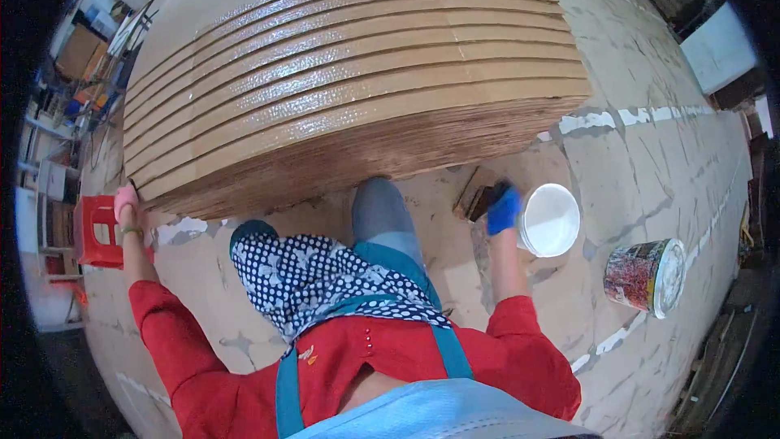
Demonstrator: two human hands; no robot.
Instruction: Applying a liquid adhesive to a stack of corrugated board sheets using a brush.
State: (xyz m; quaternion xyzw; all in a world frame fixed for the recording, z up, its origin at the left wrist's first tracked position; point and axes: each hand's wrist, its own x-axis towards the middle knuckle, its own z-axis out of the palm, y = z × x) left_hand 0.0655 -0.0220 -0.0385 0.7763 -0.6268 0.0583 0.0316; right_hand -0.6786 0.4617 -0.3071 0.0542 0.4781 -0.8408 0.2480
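From where I stand, the thick stack of flat tan cardboard sheets (382, 81) fills the space ahead of the worker, its long axis running left to right, the upper sheets fanned in steps, with a glossy wet-looking band across the middle. The pink-gloved left hand (126, 197) is at the stack's near-left corner, touching it; whether those fingers pinch a sheet, I cannot tell. The blue-gloved right hand (504, 208) is well apart from it, short of the near edge toward its right end, fingers seemingly closed on a broad brown brush-like tool (470, 193), a little blurred. From those fingers the glossy band lies forward and to the left, so the right hand is the nearer one. Just beside that hand is a round white plastic bucket (561, 210), with a colourfully printed cylindrical tin (630, 275) farther right.
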